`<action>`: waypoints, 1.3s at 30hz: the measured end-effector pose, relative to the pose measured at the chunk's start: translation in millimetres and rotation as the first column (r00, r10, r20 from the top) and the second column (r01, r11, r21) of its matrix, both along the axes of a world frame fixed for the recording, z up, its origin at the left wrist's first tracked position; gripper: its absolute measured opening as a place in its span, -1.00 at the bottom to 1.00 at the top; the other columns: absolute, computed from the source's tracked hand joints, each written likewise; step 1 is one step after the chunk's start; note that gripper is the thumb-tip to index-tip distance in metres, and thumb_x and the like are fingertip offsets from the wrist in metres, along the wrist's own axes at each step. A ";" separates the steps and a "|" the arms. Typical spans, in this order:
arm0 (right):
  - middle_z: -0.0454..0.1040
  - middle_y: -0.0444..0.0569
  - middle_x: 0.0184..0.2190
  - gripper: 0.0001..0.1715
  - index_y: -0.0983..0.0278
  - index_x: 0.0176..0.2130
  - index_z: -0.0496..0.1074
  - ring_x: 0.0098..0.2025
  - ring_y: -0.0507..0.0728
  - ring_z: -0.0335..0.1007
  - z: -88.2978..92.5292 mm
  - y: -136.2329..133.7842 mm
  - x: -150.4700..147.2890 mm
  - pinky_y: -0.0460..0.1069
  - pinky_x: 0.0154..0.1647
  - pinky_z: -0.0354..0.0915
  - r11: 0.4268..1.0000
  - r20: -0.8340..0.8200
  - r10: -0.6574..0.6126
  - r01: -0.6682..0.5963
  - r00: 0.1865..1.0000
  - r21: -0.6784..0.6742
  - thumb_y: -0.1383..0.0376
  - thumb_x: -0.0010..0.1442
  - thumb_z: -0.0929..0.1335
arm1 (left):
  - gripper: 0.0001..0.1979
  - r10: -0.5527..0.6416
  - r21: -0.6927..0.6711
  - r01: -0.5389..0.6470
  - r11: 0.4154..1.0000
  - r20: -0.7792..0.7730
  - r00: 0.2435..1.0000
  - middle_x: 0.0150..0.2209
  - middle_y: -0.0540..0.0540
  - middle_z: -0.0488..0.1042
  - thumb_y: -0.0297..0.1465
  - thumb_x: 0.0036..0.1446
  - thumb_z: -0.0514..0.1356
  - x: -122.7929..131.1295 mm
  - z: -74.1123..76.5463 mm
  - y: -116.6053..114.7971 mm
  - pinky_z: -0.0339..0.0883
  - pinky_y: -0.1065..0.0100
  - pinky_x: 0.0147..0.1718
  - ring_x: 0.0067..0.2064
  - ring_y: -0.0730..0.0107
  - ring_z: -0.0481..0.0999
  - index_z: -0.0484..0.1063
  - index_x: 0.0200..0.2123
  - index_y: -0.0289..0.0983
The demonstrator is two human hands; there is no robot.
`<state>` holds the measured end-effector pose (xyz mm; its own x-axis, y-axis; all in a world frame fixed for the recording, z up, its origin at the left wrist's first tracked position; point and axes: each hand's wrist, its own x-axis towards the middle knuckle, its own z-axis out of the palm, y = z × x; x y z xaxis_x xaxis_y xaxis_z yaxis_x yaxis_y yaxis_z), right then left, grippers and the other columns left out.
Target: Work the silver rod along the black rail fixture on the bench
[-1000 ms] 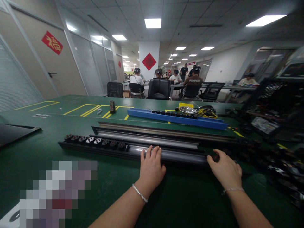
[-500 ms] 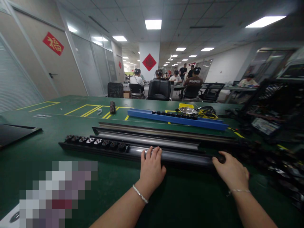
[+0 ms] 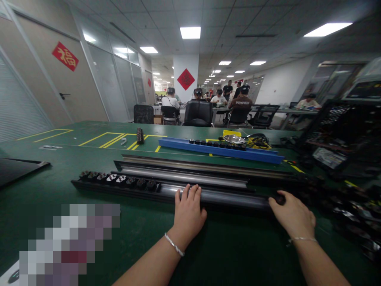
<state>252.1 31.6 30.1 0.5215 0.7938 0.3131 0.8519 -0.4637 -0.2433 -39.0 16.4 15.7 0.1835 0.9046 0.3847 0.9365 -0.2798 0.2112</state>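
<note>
A long black metal channel (image 3: 232, 198) lies across the table in front of me. Its left part holds a row of socket modules (image 3: 131, 182), mostly dark, two with pale faces. My left hand (image 3: 189, 214) rests on the channel, fingers stretched over its bare inside and thumb apart on the near side. At the channel's right end, my right hand (image 3: 293, 214) has thumb and forefinger closed around a small black piece (image 3: 279, 199), probably another socket module. My palm and fingers partly hide that piece.
Behind lie more metal channels (image 3: 184, 176) and a blue channel (image 3: 175, 145) with black modules. A module strip (image 3: 140, 136), a metal dish (image 3: 234, 139) and a black crate (image 3: 330, 131) stand farther off. Many dark parts (image 3: 351, 214) pile up at right. Several people sit beyond.
My right hand has shifted slightly right with the small black piece. My left hand stays at the same spot on the channel. The view has tilted a little.
</note>
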 end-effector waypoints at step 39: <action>0.34 0.29 -0.08 -0.36 0.35 0.01 0.30 -0.05 0.37 0.30 2.0 2.7 43.4 0.12 -0.16 0.21 0.996 -0.252 -0.073 0.057 0.965 -0.071 0.04 0.10 0.09 | -0.45 0.004 0.006 -0.004 1.000 0.009 1.000 0.17 -0.06 0.22 -0.30 0.03 0.08 0.4 -0.6 0.3 -0.18 -0.03 0.18 0.22 0.13 0.04 0.17 0.14 -0.19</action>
